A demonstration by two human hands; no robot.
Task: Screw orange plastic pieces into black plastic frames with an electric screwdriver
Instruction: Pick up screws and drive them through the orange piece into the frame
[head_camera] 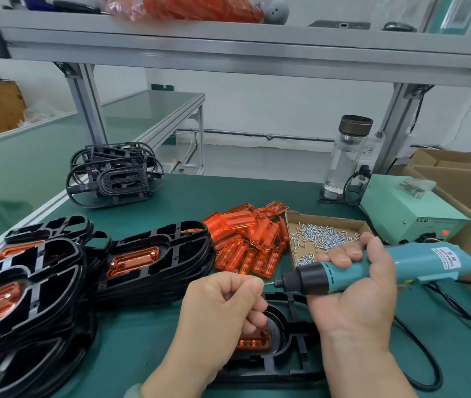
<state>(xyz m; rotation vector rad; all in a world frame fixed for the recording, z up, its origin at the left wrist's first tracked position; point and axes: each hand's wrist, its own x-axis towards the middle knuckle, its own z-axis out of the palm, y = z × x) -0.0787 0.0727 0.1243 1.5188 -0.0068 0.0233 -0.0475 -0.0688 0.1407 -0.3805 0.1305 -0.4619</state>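
Observation:
My right hand point(355, 288) grips a teal electric screwdriver point(372, 268), held level with its black nose pointing left. My left hand point(223, 305) pinches a small screw point(266, 282) against the bit's tip. Under both hands a black plastic frame point(286, 360) lies on the green mat with an orange piece point(253, 341) seated in it, mostly hidden by my left hand. A heap of loose orange pieces point(245, 242) lies beyond, beside a cardboard tray of silver screws point(323, 237).
Stacked black frames with orange pieces fitted point(131, 259) fill the left side. More black frames point(113, 176) are piled at the back left. A glass bottle point(346, 156) and a green power box point(412, 208) stand at the right, with cardboard boxes point(458, 179) behind.

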